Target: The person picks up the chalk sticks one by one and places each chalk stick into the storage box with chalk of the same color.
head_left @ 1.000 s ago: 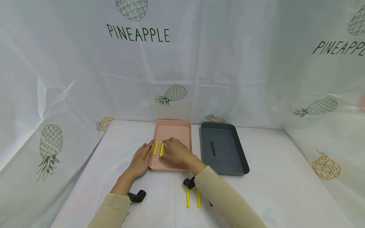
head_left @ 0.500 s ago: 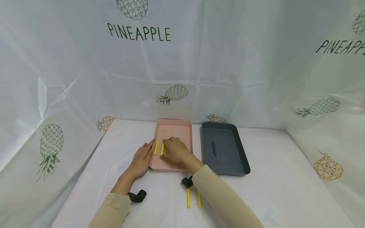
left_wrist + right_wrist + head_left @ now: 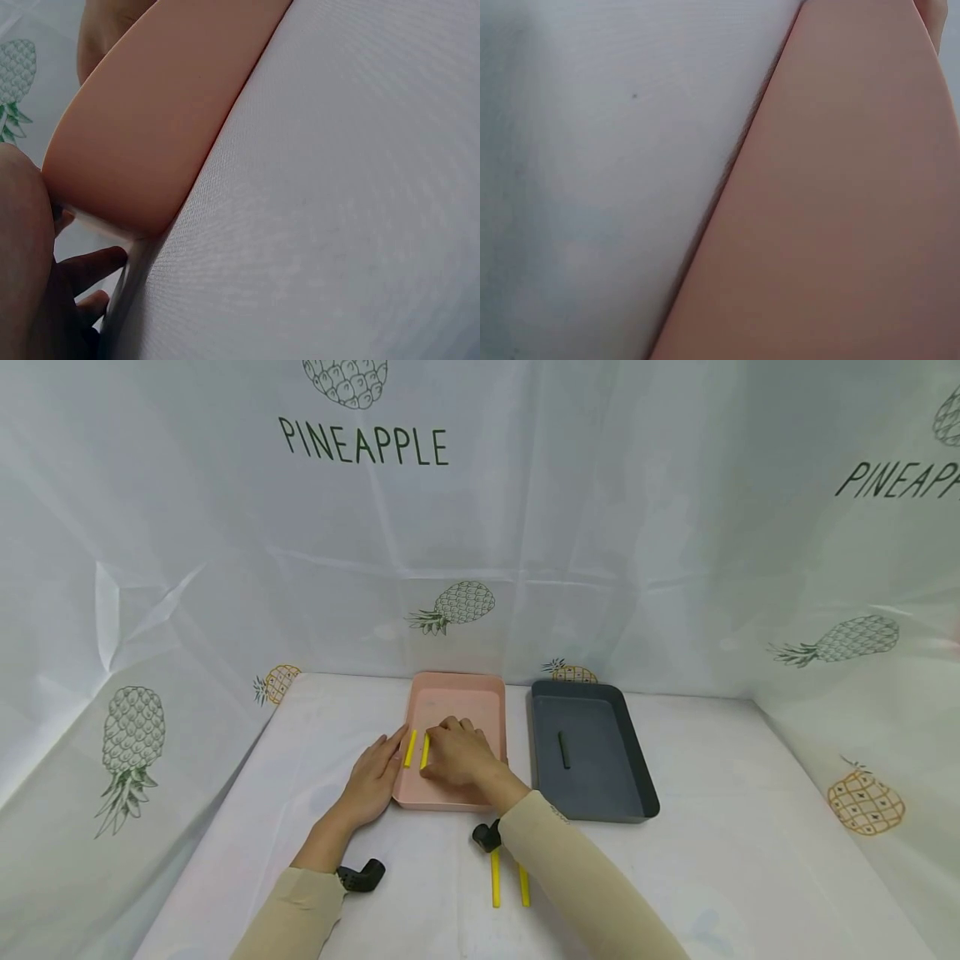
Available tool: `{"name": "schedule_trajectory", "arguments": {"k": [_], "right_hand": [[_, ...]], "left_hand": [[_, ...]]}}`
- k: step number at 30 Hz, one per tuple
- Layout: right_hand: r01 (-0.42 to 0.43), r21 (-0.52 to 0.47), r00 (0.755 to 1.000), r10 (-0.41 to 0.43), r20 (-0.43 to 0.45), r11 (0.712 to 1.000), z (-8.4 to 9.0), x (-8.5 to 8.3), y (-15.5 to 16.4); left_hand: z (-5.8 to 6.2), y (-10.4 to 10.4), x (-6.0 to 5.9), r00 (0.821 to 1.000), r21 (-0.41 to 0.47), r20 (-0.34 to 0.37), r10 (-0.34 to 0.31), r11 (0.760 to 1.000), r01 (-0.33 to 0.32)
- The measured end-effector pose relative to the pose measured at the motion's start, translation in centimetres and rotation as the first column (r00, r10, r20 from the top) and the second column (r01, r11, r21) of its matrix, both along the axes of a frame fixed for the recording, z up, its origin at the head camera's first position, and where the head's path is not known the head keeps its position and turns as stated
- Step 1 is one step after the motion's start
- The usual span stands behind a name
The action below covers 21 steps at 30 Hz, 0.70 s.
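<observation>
The white table (image 3: 712,827) spreads under me, and on it two trays sit side by side, close but apart: the pink tray (image 3: 459,693) in front of me and the dark tray (image 3: 622,752) off to my right, with one short dark stick (image 3: 563,749) lying in it, pointing away from me. Both my hands are at the pink tray. My left hand (image 3: 372,781) lies flat, fingers straight, pressed against the tray's left wall; the left wrist view shows that pink wall (image 3: 161,127) right beside my fingers (image 3: 82,266), gripping nothing. My right hand (image 3: 457,758) is inside the tray, fingers curled down over the nearer yellow stick (image 3: 424,751); whether I'm pinching it or only touching it I cannot tell, as my knuckles hide the contact. Its twin, the second yellow stick (image 3: 409,748), lies just to its left, between my two hands. Both run lengthwise, away from me, parallel to the tray's long walls, so they sit immediately left of my right fingertips, and my right hand is the nearer one. The right wrist view gives only pink wall (image 3: 840,225) and white cloth. Down by my right sleeve, two more yellow sticks (image 3: 495,878) lie on the table, same heading, near a small black piece (image 3: 486,836); another black piece (image 3: 362,874) sits by my left sleeve.
</observation>
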State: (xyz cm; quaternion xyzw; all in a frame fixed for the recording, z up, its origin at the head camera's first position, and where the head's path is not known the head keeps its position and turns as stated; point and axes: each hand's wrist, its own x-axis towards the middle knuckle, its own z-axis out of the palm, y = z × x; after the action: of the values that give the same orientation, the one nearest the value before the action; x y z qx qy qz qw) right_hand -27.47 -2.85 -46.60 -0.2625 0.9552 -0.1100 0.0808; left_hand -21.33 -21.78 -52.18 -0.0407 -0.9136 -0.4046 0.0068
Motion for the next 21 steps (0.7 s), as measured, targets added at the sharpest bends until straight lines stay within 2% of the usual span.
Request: {"name": "schedule_trajectory", "arguments": {"k": [21], "right_hand": [[0.021, 0.001, 1.0, -0.022, 0.014, 1.0, 0.17, 0.12, -0.4]], "left_hand": [[0.16, 0.13, 0.04, 1.0, 0.005, -0.012, 0.001, 1.0, -0.001]]}}
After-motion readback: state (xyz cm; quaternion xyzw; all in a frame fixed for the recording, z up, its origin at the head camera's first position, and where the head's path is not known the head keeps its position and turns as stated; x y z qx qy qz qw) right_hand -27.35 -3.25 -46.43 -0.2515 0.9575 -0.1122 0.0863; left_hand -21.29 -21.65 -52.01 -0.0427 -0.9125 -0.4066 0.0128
